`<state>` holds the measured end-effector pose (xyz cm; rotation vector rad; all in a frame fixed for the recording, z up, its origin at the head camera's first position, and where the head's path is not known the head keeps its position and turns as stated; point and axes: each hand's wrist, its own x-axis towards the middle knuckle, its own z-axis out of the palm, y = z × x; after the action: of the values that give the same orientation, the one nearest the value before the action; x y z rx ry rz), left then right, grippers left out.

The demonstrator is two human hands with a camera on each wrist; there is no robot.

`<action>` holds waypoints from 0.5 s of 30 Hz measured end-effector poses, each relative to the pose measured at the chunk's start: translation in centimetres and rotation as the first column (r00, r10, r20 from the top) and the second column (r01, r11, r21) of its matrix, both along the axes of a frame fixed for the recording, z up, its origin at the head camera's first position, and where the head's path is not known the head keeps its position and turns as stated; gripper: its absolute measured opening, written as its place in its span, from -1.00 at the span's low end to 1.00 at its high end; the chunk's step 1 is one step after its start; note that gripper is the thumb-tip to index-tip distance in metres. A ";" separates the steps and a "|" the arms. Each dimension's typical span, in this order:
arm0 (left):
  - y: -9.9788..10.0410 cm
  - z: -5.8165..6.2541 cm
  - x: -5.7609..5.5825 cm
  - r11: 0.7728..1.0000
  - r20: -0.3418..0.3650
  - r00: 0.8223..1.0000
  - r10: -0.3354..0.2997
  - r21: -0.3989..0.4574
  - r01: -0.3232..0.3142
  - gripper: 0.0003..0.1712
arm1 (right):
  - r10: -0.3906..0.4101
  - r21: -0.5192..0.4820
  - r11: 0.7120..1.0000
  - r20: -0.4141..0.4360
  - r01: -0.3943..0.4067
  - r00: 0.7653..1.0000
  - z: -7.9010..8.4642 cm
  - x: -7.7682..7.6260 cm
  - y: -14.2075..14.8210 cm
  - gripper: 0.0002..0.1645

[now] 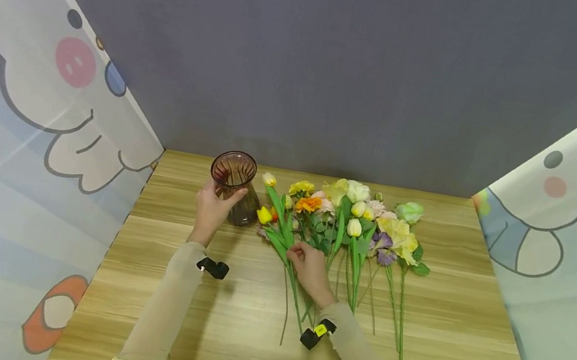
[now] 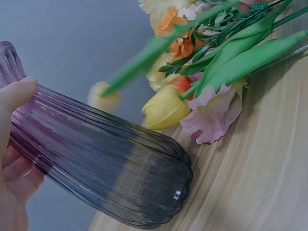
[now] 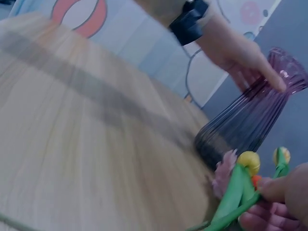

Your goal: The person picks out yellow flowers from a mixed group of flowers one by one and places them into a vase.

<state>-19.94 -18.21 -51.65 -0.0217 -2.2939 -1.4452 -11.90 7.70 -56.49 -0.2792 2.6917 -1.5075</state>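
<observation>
My left hand (image 1: 212, 209) grips a purple ribbed glass vase (image 1: 243, 204) just below its flared rim, near the back left of the table. In the left wrist view the thumb lies on one side of the vase's neck and fingers on the other; the vase's dark base (image 2: 163, 192) is close to the wood. My right hand (image 1: 310, 271) pinches the green stem of a pale tulip (image 1: 269, 179), whose bud rises right of the vase and looks blurred in the left wrist view. Below that bud, a yellow tulip (image 1: 264, 215) and a pink ruffled flower (image 2: 214, 115) lie on the table.
Several artificial flowers lie spread right of the vase, among them an orange flower (image 1: 309, 203), a purple flower (image 1: 383, 248) and a green-white bud (image 1: 409, 212). Their stems point toward the table's front. A grey wall (image 1: 333, 74) stands behind the wooden table (image 1: 453, 357), printed curtains at both sides.
</observation>
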 end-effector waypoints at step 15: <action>0.2 0.1 0.4 1.000 -0.010 1.000 0.009 -0.013 -0.009 -0.37 | -0.110 -0.419 0.905 -0.054 0.077 0.993 4.9 -2.6 -0.3 -0.75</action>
<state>-19.49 -17.98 -51.57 -0.0219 -2.2930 -1.4220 -14.47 7.44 -51.63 -0.2264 2.4370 -2.1383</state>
